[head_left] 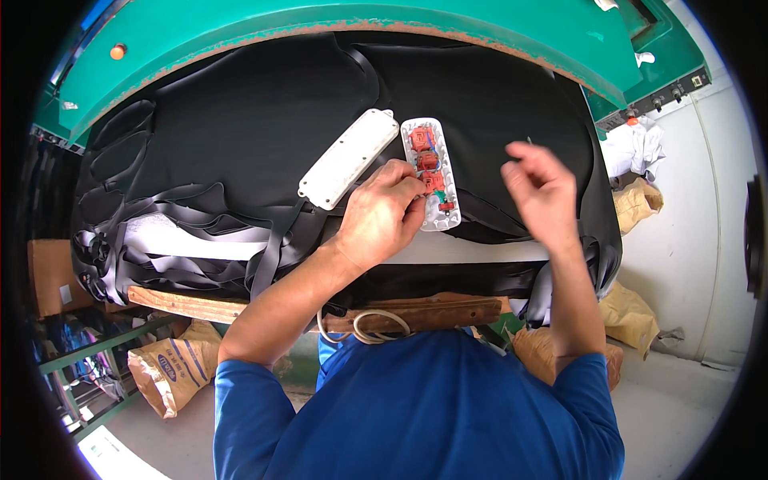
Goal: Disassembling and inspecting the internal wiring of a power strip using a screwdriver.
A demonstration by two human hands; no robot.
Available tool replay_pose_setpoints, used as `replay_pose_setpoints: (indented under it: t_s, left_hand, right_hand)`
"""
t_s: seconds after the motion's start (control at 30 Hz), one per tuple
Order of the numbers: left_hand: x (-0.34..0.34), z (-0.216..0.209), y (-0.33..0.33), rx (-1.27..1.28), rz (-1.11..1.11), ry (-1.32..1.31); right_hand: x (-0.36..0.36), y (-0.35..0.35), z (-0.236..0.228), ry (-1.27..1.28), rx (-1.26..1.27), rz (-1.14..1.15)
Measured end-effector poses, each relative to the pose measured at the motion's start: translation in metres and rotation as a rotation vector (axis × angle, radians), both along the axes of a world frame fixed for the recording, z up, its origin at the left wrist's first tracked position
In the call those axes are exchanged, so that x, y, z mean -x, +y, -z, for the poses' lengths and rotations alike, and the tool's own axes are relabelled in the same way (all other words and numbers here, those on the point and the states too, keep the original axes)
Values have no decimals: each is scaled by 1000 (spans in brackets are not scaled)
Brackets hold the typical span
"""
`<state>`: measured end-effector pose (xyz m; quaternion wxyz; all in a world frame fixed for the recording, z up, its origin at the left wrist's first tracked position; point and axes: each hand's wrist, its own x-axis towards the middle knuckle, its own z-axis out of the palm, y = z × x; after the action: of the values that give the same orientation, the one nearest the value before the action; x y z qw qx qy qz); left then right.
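An opened white power strip housing [450, 180] lies on black sheeting, with red socket parts [429, 161] and blue and green wires inside. My left hand [380, 214] is closed at its left rim, its fingertips pinching at the lower red part; the exact grip is partly hidden by my fingers. Left of the housing rests a long white cover [350, 158], lying at a slant. Raised to the right, apart from the housing, my right hand [546, 192] has curled fingers. A tiny dark tip shows above its index finger, too small to name.
Black sheet material [240, 112] covers the work surface, its loose strips bunched at the left. A green machine frame [320, 26] arches behind. A wooden bar [416, 314] with a coiled white cord [380, 324] runs before me. Paper sacks [178, 364] and a cardboard box [54, 276] stand around.
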<state>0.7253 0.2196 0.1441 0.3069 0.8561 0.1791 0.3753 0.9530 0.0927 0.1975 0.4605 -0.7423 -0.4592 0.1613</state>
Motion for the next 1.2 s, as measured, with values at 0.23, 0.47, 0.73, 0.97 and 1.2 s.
replay_pose_setpoints:
  t_s: [0.23, 0.47, 0.73, 0.97, 1.2]
  left_hand:
    - [-2, -2, -2, 24, 9, 9]
    - [-2, -2, -2, 5, -9, 57]
    - [-7, -6, 0, -29, -5, 63]
    - [-7, -7, 0, -34, -10, 36]
    - [-5, -9, -2, 13, 0, 72]
  right_hand:
    - [-62, -16, 26, -724, 170, 124]
    - [-12, -25, -25, -186, 36, -269]
    - [14, -17, -17, -173, 126, -498]
    - [13, -7, -15, -201, 130, -558]
    - [0, 12, -19, 44, 301, -634]
